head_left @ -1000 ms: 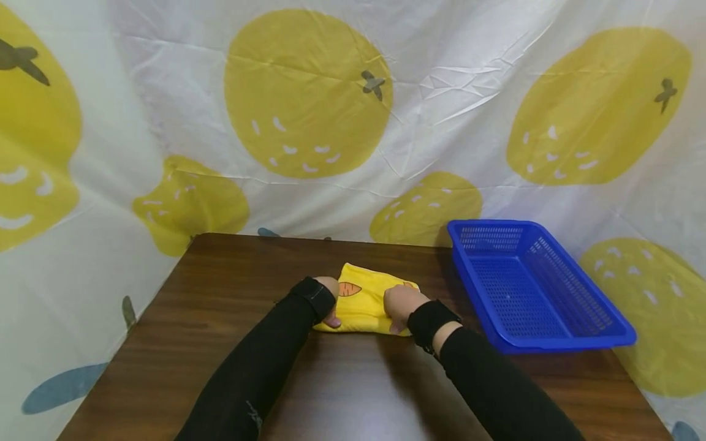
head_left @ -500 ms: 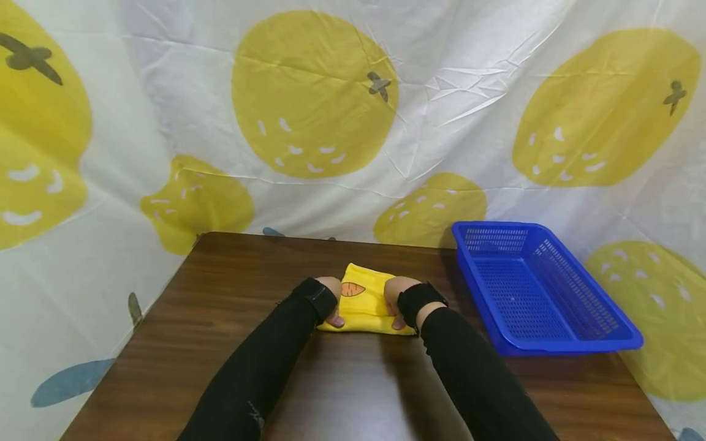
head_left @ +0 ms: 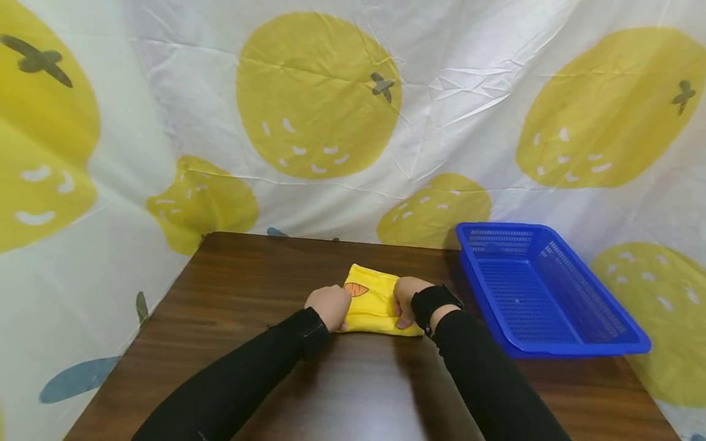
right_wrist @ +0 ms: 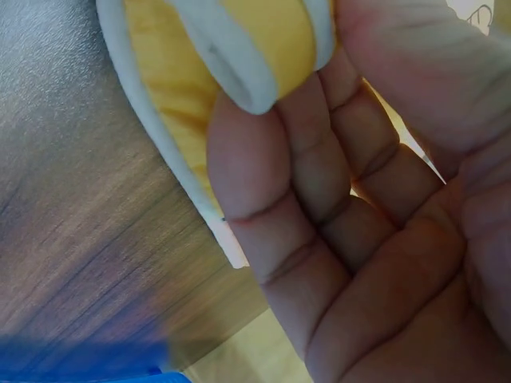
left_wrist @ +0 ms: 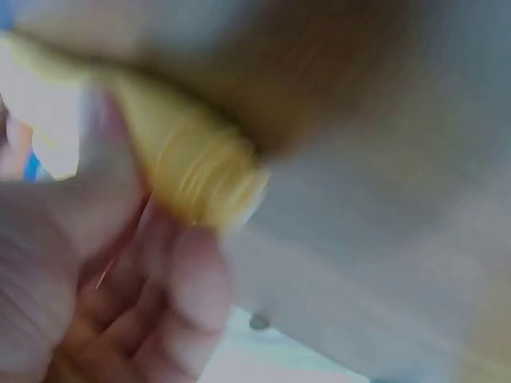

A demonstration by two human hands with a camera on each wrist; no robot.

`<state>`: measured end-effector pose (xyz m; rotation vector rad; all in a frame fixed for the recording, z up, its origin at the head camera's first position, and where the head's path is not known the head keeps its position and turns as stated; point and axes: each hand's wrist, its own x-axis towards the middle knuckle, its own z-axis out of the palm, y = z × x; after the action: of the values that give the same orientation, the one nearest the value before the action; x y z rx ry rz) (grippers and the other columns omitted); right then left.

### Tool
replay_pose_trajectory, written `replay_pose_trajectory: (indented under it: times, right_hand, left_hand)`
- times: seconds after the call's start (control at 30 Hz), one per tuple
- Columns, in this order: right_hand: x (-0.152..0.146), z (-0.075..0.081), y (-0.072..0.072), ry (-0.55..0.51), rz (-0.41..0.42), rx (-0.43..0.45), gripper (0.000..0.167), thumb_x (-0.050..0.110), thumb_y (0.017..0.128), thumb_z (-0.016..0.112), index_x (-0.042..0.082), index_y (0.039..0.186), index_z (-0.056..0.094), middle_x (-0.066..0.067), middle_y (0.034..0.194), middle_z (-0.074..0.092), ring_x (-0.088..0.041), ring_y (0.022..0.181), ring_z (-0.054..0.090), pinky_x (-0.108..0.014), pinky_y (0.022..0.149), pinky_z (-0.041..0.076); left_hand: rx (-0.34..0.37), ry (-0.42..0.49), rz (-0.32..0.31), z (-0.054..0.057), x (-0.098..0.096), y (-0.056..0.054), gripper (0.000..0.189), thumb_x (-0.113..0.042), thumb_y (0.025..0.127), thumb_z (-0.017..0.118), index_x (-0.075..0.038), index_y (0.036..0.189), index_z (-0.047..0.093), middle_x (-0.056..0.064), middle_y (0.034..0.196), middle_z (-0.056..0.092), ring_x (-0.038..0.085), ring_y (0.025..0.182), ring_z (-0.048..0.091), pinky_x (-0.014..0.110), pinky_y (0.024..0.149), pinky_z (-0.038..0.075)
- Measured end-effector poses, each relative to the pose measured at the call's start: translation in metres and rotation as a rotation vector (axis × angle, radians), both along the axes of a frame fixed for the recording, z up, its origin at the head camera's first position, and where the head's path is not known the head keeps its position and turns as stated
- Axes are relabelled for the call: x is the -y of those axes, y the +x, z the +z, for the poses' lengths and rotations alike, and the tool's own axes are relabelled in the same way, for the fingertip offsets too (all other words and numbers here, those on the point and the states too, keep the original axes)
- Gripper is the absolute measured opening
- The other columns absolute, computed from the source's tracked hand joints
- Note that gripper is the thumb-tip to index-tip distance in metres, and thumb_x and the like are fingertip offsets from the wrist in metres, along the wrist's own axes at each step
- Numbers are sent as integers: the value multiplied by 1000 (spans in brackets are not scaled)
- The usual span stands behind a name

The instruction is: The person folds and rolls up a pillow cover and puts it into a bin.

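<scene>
A yellow towel [head_left: 374, 306] with a carrot print lies on the brown table, its near edge turned over into a roll. At the left end of that roll, my left hand [head_left: 330, 306] pinches the cloth between thumb and fingers. The left wrist view, blurred, shows the stacked layers of the rolled end [left_wrist: 200, 171] above the fingertips. My right hand [head_left: 409, 300] grips the roll's right end. Up close in the right wrist view, curled fingers [right_wrist: 251, 163] sit beneath the white-edged roll, and a flat layer of the towel [right_wrist: 164, 88] lies beyond on the wood.
To the right, a blue plastic basket [head_left: 469, 269] with slotted walls stands on the table [head_left: 265, 263], close to my right forearm. Behind hangs a white sheet [head_left: 209, 92] printed with yellow fruit.
My left wrist has turned and its forearm has swung outward to the left. The right hand shifted left, then back right along the roll. The head view has drifted slightly.
</scene>
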<state>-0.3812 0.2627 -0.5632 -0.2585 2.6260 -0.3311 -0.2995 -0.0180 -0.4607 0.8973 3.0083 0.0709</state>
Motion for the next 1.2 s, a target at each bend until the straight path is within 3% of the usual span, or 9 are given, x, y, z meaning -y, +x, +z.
replay_pose_trajectory:
  times: [0.07,0.1,0.2,0.33,0.47,0.6,0.73,1.03,1.2]
  right_hand:
    - [9,26,14,17,-10,7,45,35,58,107,13,83,76,2,85,71,-19,79,62,-37,70,55]
    - [26,59,21,139,49,-8,33,29,64,105,18,81,78,2,83,73,-21,78,64,-37,69,56]
    - [46,115,57,121,60,-28,28,19,70,102,16,72,74,5,72,65,-16,69,57,-29,62,48]
    - [58,147,84,71,60,-44,27,13,76,98,13,71,71,9,67,56,-12,67,50,-24,61,42]
    - [59,145,88,56,35,-41,28,12,75,98,14,69,70,10,66,54,-12,66,49,-25,60,40]
    - [58,144,87,66,38,-26,29,13,74,98,15,67,70,9,66,56,-12,65,50,-25,60,41]
    - [59,146,85,70,42,-16,28,14,74,99,14,69,71,8,68,58,-13,66,51,-26,61,43]
    - [54,140,79,74,45,-6,28,14,73,99,16,71,71,8,67,57,-13,65,49,-26,60,41]
    - [55,140,78,75,43,1,28,14,73,99,17,71,71,8,67,58,-13,65,50,-26,60,41]
  left_hand:
    - [-16,47,11,10,1,20,25,-23,81,94,-8,80,74,3,73,68,17,65,60,39,64,59]
    - [-35,64,18,11,1,26,24,-23,82,94,-8,81,76,4,73,68,18,64,61,38,65,58]
    - [-108,76,24,10,4,38,18,-20,86,90,-9,81,78,4,71,69,19,63,63,37,64,58]
    - [-229,5,-37,4,7,49,20,-13,94,80,-11,74,77,2,64,66,19,59,63,36,58,58]
    - [-291,-34,-80,1,7,62,21,-16,94,80,-13,73,78,0,60,65,16,56,61,34,54,56]
    - [-308,-53,-52,0,5,68,20,-27,91,85,-14,76,81,0,62,67,16,61,61,33,56,56]
    - [-319,-21,-10,1,5,66,21,-26,88,87,-13,73,79,0,64,66,18,64,62,34,58,57]
    - [-204,58,11,5,2,53,33,-23,76,96,-13,60,69,-4,56,51,14,56,52,36,59,57]
    - [-170,75,32,3,3,48,31,-24,76,98,-12,65,71,-5,56,47,13,56,48,35,60,56]
